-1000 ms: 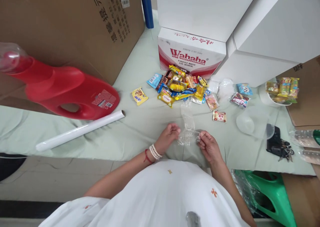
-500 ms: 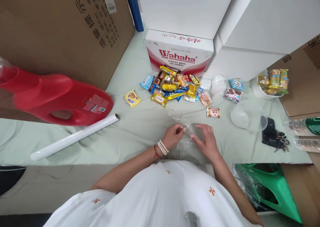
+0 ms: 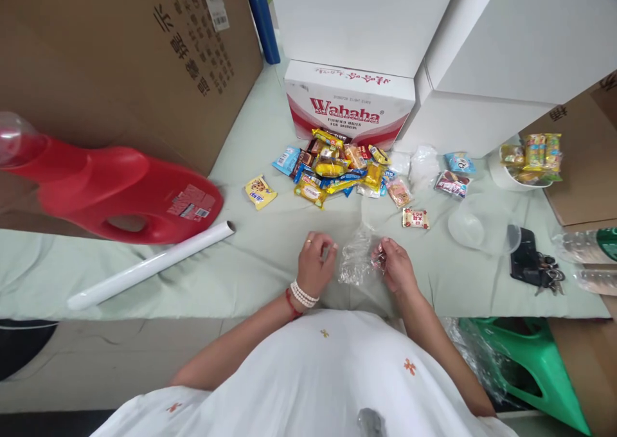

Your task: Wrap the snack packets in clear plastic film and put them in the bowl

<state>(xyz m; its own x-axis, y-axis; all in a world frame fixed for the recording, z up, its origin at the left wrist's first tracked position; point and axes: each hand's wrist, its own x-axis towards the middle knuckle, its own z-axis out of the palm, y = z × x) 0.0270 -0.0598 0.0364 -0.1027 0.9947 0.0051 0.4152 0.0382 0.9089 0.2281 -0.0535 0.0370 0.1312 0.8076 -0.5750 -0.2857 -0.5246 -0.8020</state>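
A crumpled clear plastic bag (image 3: 355, 257) lies on the cloth-covered table between my hands. My right hand (image 3: 399, 267) pinches its right side between thumb and fingers. Just left of the bag, my left hand (image 3: 315, 267) is held with loosely bent fingers and nothing visible in it; a small gap separates it from the plastic. Beyond both hands sits a heap of wrapped snacks (image 3: 332, 167). A red and cream snack packet (image 3: 415, 218) lies to the right, and a yellow packet (image 3: 260, 191) is off to the left.
A red detergent jug (image 3: 130, 193) and a white roll (image 3: 154, 265) lie on the left. Behind the snacks stands a Wahaha carton (image 3: 349, 106). Toward the right are a clear plastic bowl (image 3: 467, 228), keys (image 3: 549, 273) and a white bowl of snacks (image 3: 496, 170).
My left hand has let go of the plastic and moved left. My right hand has closed on the bag's right side. The bag is now more bunched up.
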